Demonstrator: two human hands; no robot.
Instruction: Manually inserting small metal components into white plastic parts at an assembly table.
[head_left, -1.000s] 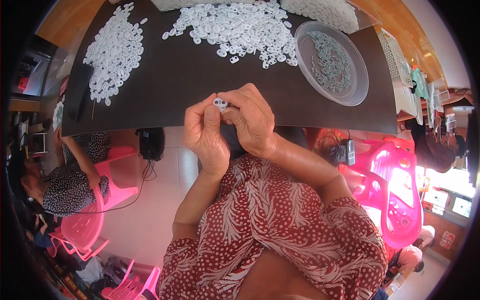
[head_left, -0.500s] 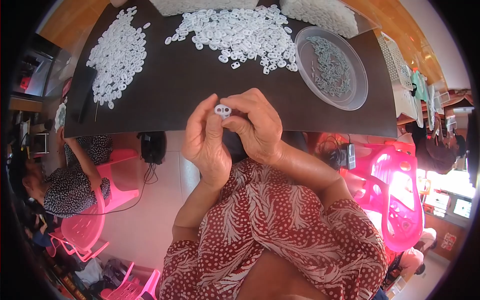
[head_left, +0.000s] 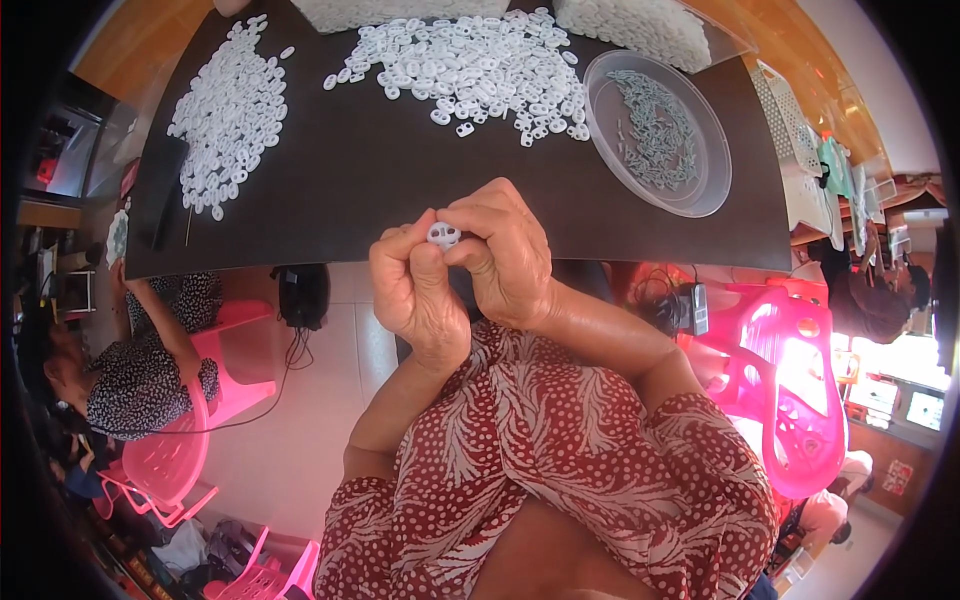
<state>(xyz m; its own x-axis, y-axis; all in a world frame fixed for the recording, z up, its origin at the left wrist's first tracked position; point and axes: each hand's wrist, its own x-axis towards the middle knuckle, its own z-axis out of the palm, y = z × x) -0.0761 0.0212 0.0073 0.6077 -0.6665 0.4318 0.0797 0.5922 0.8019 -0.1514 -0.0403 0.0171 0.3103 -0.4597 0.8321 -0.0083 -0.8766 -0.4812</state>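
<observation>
A small white oval plastic piece with two holes [head_left: 443, 235] is pinched between my two hands, just in front of the table's near edge. My left hand [head_left: 420, 290] grips its left side with thumb and fingers. From the other side, the thumb and index finger of my right hand [head_left: 512, 250] close on the same piece. Its underside and any part within the fingers are hidden. Beyond my hands lies a loose heap of similar white pieces [head_left: 460, 65]. To the right, a round clear tray [head_left: 712, 185] holds many small grey-green pins [head_left: 655, 130].
Another pile of white pieces [head_left: 230, 115] covers the dark table [head_left: 330, 190] at left, beside a black long object [head_left: 165, 190]. Filled clear containers [head_left: 640, 30] stand at the back. A seated person [head_left: 150, 370] is at left; pink chairs [head_left: 800, 400] flank me.
My left fingers have curled in closer around the white piece, its index finger bending down. The piece has turned slightly between my hands. The whole view has shifted a little.
</observation>
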